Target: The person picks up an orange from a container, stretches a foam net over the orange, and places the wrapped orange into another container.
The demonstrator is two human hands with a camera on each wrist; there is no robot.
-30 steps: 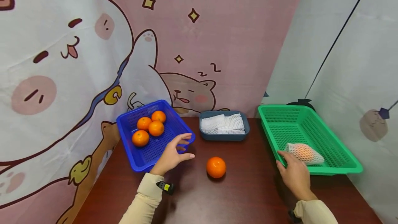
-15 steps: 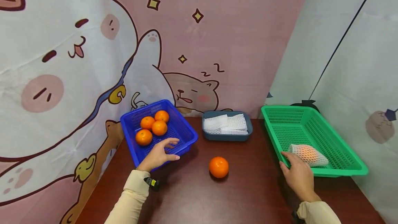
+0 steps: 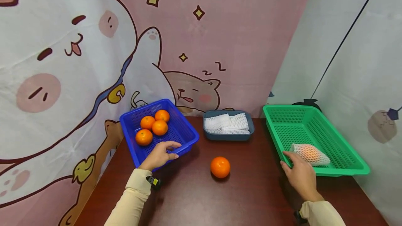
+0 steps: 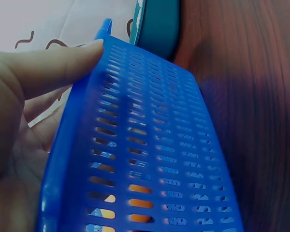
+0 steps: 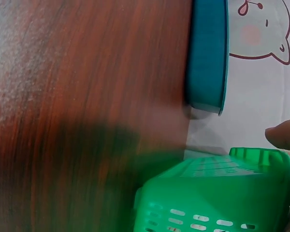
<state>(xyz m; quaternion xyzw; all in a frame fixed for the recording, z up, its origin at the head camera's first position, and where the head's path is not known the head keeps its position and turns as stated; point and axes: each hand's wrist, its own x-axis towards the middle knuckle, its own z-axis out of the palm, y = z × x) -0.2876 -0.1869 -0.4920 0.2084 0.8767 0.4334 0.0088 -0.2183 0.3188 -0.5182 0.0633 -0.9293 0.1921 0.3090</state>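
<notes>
My left hand [image 3: 159, 155] pinches the near rim of the blue basket [image 3: 188, 136], thumb outside and fingers inside. In the left wrist view the thumb [image 4: 63, 65] lies at that rim. Several oranges [image 3: 160, 127] sit in this basket. A single orange [image 3: 220, 167] rests on the table between the hands. My right hand [image 3: 299, 175] holds the near left rim of the green basket [image 3: 345, 149], its fingers over the edge beside a fruit in a white foam net [image 3: 311, 153]. The inner fingers of the right hand are partly hidden by the rim.
A grey-blue tray [image 3: 227, 137] with folded white foam nets [image 3: 233, 123] stands at the back, between the baskets. The dark red-brown table [image 3: 194, 198] ends at a cartoon-printed cloth [image 3: 245, 44] behind and at both sides.
My left hand has moved left and down to the blue basket's near rim, and its thumb and fingers have come closer together. The right hand stays at the green basket.
</notes>
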